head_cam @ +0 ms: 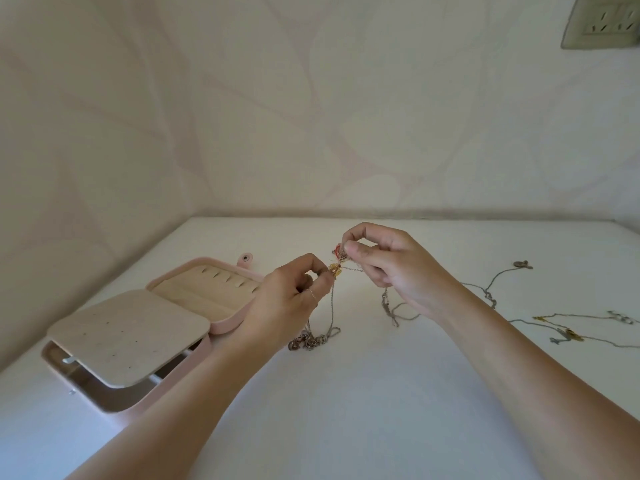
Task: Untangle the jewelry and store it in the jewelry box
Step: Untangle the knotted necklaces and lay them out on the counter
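Note:
A tangle of thin chains [341, 263] with a small gold charm and a red-threaded piece hangs above the white table between both hands. My left hand [287, 299] pinches the gold end of it; a thin ring sits on one finger. Slightly higher, my right hand [388, 261] pinches the red part. Chain ends trail down to a cluster of small rings [308, 341] on the table. The pink jewelry box [104, 396] lies open at the left, its beige inner flap [128, 336] folded out.
Several loose silver and gold chains [561, 327] are spread over the table at the right, one with a pendant [522, 264]. Walls close the table at the back and left. A wall socket [602, 22] sits at the top right.

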Demonstrator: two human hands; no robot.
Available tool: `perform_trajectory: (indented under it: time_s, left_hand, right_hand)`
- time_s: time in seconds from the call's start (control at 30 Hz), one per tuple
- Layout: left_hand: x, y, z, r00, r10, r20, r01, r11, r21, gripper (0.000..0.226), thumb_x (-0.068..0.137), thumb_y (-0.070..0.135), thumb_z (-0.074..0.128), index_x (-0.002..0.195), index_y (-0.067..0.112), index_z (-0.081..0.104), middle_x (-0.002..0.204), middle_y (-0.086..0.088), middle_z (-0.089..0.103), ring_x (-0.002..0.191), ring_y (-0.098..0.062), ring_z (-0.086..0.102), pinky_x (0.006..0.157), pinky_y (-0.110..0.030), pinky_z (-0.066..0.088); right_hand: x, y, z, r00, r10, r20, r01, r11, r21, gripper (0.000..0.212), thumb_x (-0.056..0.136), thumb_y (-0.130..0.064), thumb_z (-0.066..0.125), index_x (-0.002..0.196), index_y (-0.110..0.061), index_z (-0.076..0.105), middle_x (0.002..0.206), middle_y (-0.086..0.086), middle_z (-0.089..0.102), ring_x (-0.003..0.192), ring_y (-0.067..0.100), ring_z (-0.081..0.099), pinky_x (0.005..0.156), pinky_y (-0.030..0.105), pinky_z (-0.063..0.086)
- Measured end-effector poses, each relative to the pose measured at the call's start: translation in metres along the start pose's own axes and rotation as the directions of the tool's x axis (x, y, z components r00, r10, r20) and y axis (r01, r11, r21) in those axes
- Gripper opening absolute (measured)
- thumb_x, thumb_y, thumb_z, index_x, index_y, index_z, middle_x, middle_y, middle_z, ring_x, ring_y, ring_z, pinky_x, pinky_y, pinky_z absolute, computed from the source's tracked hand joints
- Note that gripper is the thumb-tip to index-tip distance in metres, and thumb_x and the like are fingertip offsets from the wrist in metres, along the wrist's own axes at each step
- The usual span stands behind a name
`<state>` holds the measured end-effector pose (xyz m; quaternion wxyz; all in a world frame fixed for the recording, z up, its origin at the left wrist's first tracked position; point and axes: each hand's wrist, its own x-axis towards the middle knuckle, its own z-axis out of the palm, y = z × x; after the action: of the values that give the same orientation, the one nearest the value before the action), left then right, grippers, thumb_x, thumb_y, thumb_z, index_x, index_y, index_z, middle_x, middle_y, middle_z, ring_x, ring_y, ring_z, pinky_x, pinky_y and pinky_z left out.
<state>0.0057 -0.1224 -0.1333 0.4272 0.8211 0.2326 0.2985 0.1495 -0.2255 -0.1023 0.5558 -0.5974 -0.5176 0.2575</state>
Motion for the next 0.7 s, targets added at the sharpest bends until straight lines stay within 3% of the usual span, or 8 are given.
perform_trajectory:
  time_s: [0.1, 0.17, 0.23, 0.3, 0.4, 0.47, 0.6, 0.7]
  left_hand:
    - [0.001, 0.0, -0.002, 1.0, -0.002, -0.006, 0.002, 0.997, -0.078, 0.015, 0.091, 0.024, 0.059, 0.078, 0.027, 0.066, 0.043, 0.01, 0.03, 0.036, -0.007, 0.023, 0.039, -0.015, 0.019]
    - [0.001, 0.004, -0.004, 0.999, -0.027, 0.02, 0.03, 0.981, -0.193, 0.015, 0.087, 0.022, 0.064, 0.078, 0.031, 0.071, 0.051, -0.002, 0.035, 0.04, -0.009, 0.021, 0.044, -0.018, 0.017]
    - [0.001, 0.009, -0.007, 0.995, -0.056, 0.082, 0.078, 0.953, -0.293, 0.006, 0.077, 0.03, 0.071, 0.077, 0.034, 0.075, 0.061, -0.012, 0.042, 0.051, -0.023, 0.019, 0.052, -0.029, 0.016]
    - [0.0, 0.011, -0.007, 0.991, -0.056, 0.124, 0.094, 0.938, -0.332, 0.016, 0.063, 0.041, 0.072, 0.076, 0.033, 0.077, 0.064, -0.008, 0.056, 0.063, -0.037, 0.019, 0.056, -0.034, 0.017]
    - [-0.002, 0.012, -0.005, 0.986, -0.06, 0.157, 0.111, 0.936, -0.334, 0.025, 0.056, 0.044, 0.074, 0.075, 0.029, 0.077, 0.067, -0.001, 0.063, 0.067, -0.038, 0.019, 0.06, -0.04, 0.016]
    - [-0.002, 0.012, -0.005, 0.983, -0.072, 0.168, 0.126, 0.931, -0.342, 0.023, 0.055, 0.043, 0.075, 0.072, 0.027, 0.077, 0.06, 0.003, 0.058, 0.063, -0.031, 0.019, 0.059, -0.036, 0.015]
    - [-0.003, 0.015, -0.008, 0.988, -0.104, 0.118, 0.139, 0.93, -0.341, 0.033, 0.052, 0.052, 0.072, 0.071, 0.026, 0.077, 0.048, 0.002, 0.033, 0.063, -0.031, 0.016, 0.063, -0.038, 0.014]
    - [-0.001, 0.015, -0.009, 0.994, -0.104, 0.04, 0.112, 0.94, -0.322, 0.021, 0.063, 0.045, 0.069, 0.074, 0.03, 0.078, 0.049, -0.004, 0.026, 0.059, -0.034, 0.015, 0.047, -0.015, 0.015]
  right_hand:
    - [-0.002, -0.001, 0.0, 0.998, -0.004, 0.063, 0.006, 1.0, -0.028, 0.023, 0.098, -0.018, 0.048, 0.089, -0.007, 0.065, 0.045, -0.007, 0.024, 0.044, 0.011, 0.02, 0.06, 0.038, 0.015]
    - [-0.002, -0.001, 0.0, 0.995, -0.009, 0.095, 0.013, 0.999, -0.037, 0.026, 0.099, -0.02, 0.047, 0.087, -0.009, 0.067, 0.045, -0.005, 0.025, 0.045, 0.013, 0.021, 0.058, 0.033, 0.02]
    - [-0.001, 0.0, 0.0, 0.995, -0.009, 0.095, 0.012, 0.999, -0.039, 0.026, 0.099, -0.022, 0.047, 0.086, -0.011, 0.067, 0.044, -0.004, 0.03, 0.045, 0.012, 0.026, 0.06, 0.028, 0.028]
    - [0.0, 0.001, 0.0, 0.996, 0.0, 0.084, 0.001, 1.0, -0.012, 0.025, 0.098, -0.022, 0.048, 0.086, -0.012, 0.066, 0.048, -0.002, 0.04, 0.047, 0.01, 0.032, 0.054, 0.021, 0.028]
    - [0.002, 0.002, 0.0, 0.998, -0.012, 0.062, 0.012, 1.0, -0.009, 0.024, 0.097, -0.022, 0.05, 0.087, -0.011, 0.068, 0.068, -0.002, 0.055, 0.049, 0.009, 0.036, 0.049, 0.017, 0.027]
    - [0.002, 0.003, 0.0, 0.999, -0.013, 0.035, 0.014, 1.0, -0.023, 0.023, 0.097, -0.022, 0.051, 0.089, -0.01, 0.068, 0.075, -0.003, 0.059, 0.05, 0.009, 0.038, 0.05, 0.015, 0.029]
    - [0.001, 0.002, 0.0, 1.0, -0.005, 0.02, 0.006, 0.998, -0.065, 0.023, 0.098, -0.025, 0.049, 0.09, -0.012, 0.067, 0.052, -0.002, 0.047, 0.051, 0.009, 0.039, 0.052, 0.014, 0.033]
    - [0.0, 0.002, 0.001, 1.0, -0.007, 0.02, 0.009, 0.996, -0.094, 0.023, 0.098, -0.025, 0.05, 0.091, -0.01, 0.067, 0.047, -0.002, 0.037, 0.048, 0.009, 0.034, 0.051, 0.011, 0.032]
